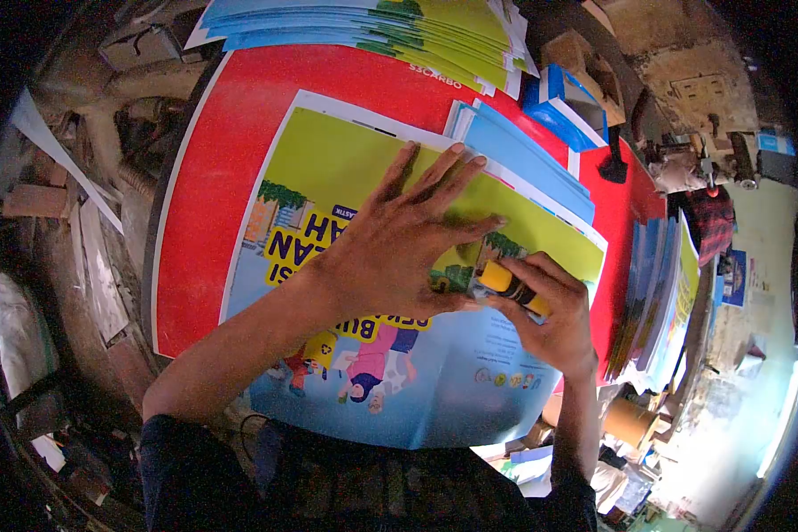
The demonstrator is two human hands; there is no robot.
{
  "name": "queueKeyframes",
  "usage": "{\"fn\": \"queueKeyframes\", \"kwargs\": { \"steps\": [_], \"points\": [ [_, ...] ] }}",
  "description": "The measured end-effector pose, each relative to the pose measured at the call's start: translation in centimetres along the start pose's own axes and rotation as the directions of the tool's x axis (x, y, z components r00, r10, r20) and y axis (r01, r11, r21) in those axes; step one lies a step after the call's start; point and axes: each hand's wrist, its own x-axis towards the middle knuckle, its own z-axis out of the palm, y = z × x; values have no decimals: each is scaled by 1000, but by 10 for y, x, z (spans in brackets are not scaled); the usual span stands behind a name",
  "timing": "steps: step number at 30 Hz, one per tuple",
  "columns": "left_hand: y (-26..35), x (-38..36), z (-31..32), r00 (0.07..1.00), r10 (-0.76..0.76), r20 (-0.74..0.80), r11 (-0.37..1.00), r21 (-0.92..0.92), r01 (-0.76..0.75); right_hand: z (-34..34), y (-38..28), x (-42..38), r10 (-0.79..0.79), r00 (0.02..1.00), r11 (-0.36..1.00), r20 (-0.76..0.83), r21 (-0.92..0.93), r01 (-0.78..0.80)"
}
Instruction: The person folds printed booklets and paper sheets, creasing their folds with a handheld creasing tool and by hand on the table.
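A large printed sheet (328,151), lime green and light blue with cartoon figures and lettering upside down to me, lies on a red board (213,177). My left hand (399,230) is spread flat over the middle of the sheet, fingers stretched towards its far edge. Closed around a yellow-and-black hand tool (496,277), my right hand (554,310) is just right of my left thumb. The tool's front end is low at the sheet; I cannot make out its tip or whether it touches the paper. The sheet's near edge curves down by my body.
A stack of similar prints (363,31) lies at the board's far edge. Light-blue sheets (523,151) sit beyond the print. A blue-and-white box (566,106) stands at the back right, with more stacked prints (656,301) on the right. Wood pieces (97,257) clutter the left.
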Motion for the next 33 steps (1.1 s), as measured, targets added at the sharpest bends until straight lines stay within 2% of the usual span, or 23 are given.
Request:
{"fn": "queueKeyframes", "kwargs": {
  "steps": [2,9,12,20,24,27,29,31,33],
  "points": [
    [-3,0,2,1000,8,-11,1000,0,-8,-3,12,3,-22,1000,993,5,113,21],
    [-8,3,6,1000,20,-13,1000,-8,-21,-4,25,6,1,998,951,61,308,-20],
    [-6,4,4,1000,2,-1,1000,-15,-2,-5,15,10,55,995,953,81,293,-77],
    [-6,4,7,999,-9,-54,998,-58,5,3,20,6,-219,976,974,-8,54,219],
    [-7,5,6,998,-2,-60,999,-50,-1,8,21,-1,-188,981,980,-52,56,191],
    [-5,6,3,998,-13,-64,998,-67,8,6,18,-7,-179,980,984,-90,-26,177],
    [-4,5,2,997,23,-74,996,-80,-29,2,17,-14,58,972,994,-226,103,-35],
    [-9,6,1,994,64,-83,993,-93,-72,4,30,-21,94,946,990,-311,133,-54],
    [-13,10,1,980,198,9,945,-266,-188,13,41,-30,293,861,908,-417,403,-114]
  ]
}}
